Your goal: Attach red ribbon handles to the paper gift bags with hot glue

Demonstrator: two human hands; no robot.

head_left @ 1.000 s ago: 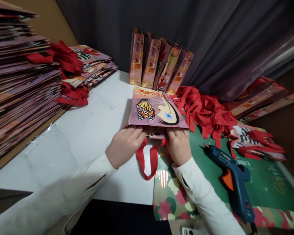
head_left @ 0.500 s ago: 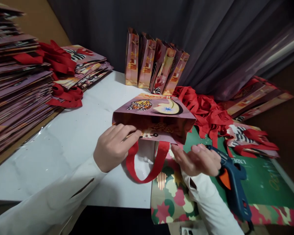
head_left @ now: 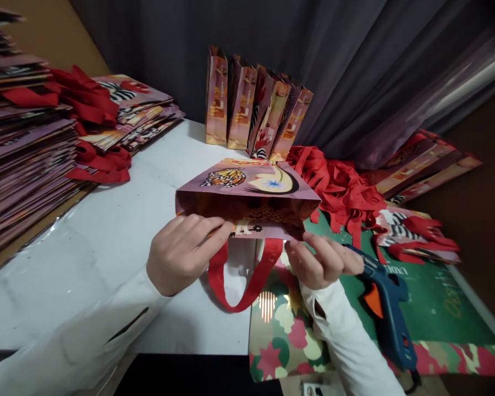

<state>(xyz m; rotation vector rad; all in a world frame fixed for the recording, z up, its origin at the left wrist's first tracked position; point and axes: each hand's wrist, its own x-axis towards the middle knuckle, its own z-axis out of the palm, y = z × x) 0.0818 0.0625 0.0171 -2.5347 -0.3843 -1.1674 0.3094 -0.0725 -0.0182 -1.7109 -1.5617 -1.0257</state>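
Observation:
A printed paper gift bag (head_left: 247, 184) lies on its side in front of me, its mouth gaping toward me. From its near edge a red ribbon handle (head_left: 253, 289) loops out onto the table. My left hand (head_left: 185, 250) grips the left part of that near edge, fingers over the rim and partly inside. At the right corner of the same edge, my right hand (head_left: 319, 258) closes its fingers on the rim. Just right of that hand lies a blue glue gun (head_left: 390, 308) with an orange trigger.
Tall stacks of flat bags (head_left: 28, 159) fill the left side. Several upright bags (head_left: 241, 107) stand at the back against a dark curtain (head_left: 181, 60). A heap of red ribbons (head_left: 338, 187) and a flat bag (head_left: 412, 236) lie on the right, over a green sheet (head_left: 437, 297).
My right hand has come in from just beside the bag's right corner and now grips the rim. My left hand keeps its hold. The view has shifted slightly.

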